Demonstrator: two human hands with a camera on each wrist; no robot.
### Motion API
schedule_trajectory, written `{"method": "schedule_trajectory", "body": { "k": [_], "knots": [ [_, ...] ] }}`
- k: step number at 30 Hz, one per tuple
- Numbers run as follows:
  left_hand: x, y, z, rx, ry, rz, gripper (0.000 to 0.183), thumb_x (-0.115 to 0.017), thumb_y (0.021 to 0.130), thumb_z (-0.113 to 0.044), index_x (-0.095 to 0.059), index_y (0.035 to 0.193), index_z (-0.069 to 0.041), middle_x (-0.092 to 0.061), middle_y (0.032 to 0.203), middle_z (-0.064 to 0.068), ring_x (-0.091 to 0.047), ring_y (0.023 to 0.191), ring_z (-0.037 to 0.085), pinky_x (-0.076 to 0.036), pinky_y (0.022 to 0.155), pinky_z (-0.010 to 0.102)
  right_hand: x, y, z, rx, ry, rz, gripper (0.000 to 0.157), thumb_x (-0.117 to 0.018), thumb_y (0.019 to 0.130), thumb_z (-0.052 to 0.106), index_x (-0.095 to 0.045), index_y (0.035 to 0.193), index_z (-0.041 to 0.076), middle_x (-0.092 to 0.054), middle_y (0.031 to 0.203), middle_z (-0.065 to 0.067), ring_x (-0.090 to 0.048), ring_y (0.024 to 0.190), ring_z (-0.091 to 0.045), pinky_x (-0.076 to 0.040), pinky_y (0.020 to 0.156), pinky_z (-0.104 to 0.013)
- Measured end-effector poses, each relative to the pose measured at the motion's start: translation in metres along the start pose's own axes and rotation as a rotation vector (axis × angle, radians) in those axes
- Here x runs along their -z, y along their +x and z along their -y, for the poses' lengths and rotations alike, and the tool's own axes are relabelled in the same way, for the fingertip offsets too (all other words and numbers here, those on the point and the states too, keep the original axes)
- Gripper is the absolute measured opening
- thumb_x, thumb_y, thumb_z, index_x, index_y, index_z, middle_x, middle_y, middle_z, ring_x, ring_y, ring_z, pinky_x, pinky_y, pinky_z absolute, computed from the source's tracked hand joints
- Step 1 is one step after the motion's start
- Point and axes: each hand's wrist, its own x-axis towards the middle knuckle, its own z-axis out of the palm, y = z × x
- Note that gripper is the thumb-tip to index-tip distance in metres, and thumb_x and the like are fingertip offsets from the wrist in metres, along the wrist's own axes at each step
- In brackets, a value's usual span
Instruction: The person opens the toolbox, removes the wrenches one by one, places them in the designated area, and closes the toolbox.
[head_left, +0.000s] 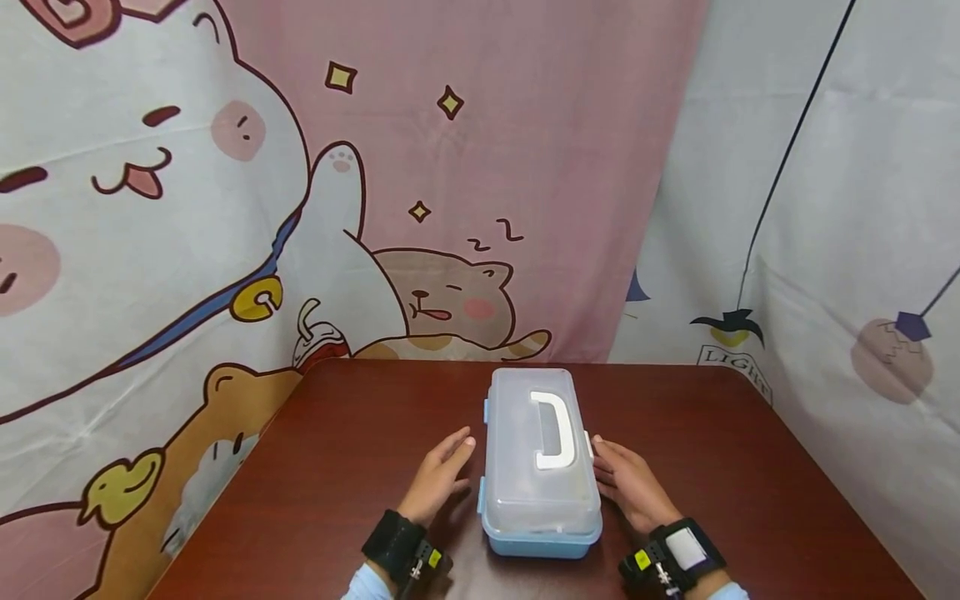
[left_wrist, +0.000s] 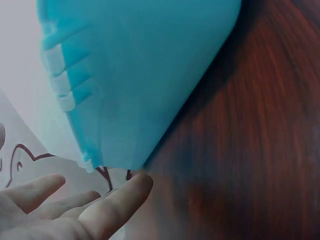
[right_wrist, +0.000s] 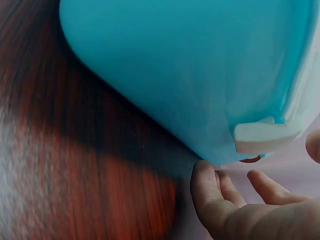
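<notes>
A plastic storage box (head_left: 517, 483) with a light blue base, a clear lid and a white handle (head_left: 564, 433) stands on the table, its lid down. To its left is my left hand (head_left: 437, 477), fingers loosely extended and apart from the hinged side. My right hand (head_left: 633, 483) is at the box's right side, by the white latch (right_wrist: 265, 137); whether its fingertips touch the box I cannot tell. In the left wrist view the hinges (left_wrist: 60, 80) run along the blue wall. Neither hand holds anything. Contents cannot be made out through the cloudy lid.
The dark red-brown table (head_left: 360, 417) extends around the box on all sides. Behind it hangs a pink and white cartoon cloth (head_left: 525, 167), with a pale printed cloth (head_left: 825, 208) on the right. Both wrists wear black straps with small cameras.
</notes>
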Motion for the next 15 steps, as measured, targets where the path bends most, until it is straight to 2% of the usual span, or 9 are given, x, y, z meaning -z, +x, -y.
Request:
{"method": "schedule_trajectory", "body": {
  "k": [6, 9, 12, 15],
  "knots": [
    [-0.008, 0.005, 0.005, 0.024, -0.058, 0.041, 0.071, -0.05, 0.109, -0.043, -0.03, 0.16, 0.002, -0.028, 0.163, 0.03, -0.029, 0.149, 0.05, -0.046, 0.103, 0.065, -0.005, -0.001, -0.001, 0.026, -0.002, 0.021, 0.078, -0.057, 0.102, 0.056, -0.043, 0.151, -0.004, -0.06, 0.139, -0.023, -0.062, 0.122, -0.03, -0.054, 0.098, -0.052],
    [-0.013, 0.007, 0.006, 0.024, -0.09, 0.073, 0.068, -0.051, 0.109, -0.041, -0.032, 0.161, -0.001, -0.036, 0.16, 0.028, -0.041, 0.143, 0.047, -0.05, 0.1, 0.061, -0.007, 0.0, -0.001, 0.037, -0.01, 0.017, 0.071, -0.059, 0.103, 0.05, -0.046, 0.15, -0.002, -0.061, 0.138, -0.02, -0.064, 0.116, -0.027, -0.056, 0.095, -0.049],
    [-0.017, 0.007, 0.009, 0.01, -0.109, 0.085, 0.062, -0.052, 0.109, -0.037, -0.036, 0.16, -0.004, -0.042, 0.158, 0.025, -0.054, 0.134, 0.039, -0.055, 0.095, 0.055, -0.008, -0.001, -0.001, 0.048, -0.025, 0.014, 0.068, -0.059, 0.104, 0.048, -0.047, 0.15, -0.001, -0.059, 0.141, -0.02, -0.064, 0.116, -0.025, -0.055, 0.096, -0.048],
    [-0.021, 0.006, 0.011, -0.015, -0.073, 0.062, 0.056, -0.053, 0.11, -0.031, -0.04, 0.159, -0.008, -0.042, 0.159, 0.021, -0.055, 0.132, 0.036, -0.056, 0.095, 0.05, -0.01, -0.002, -0.004, 0.059, -0.037, 0.001, 0.069, -0.06, 0.103, 0.048, -0.048, 0.149, -0.001, -0.057, 0.143, -0.02, -0.061, 0.12, -0.027, -0.051, 0.103, -0.051]
  ]
}}
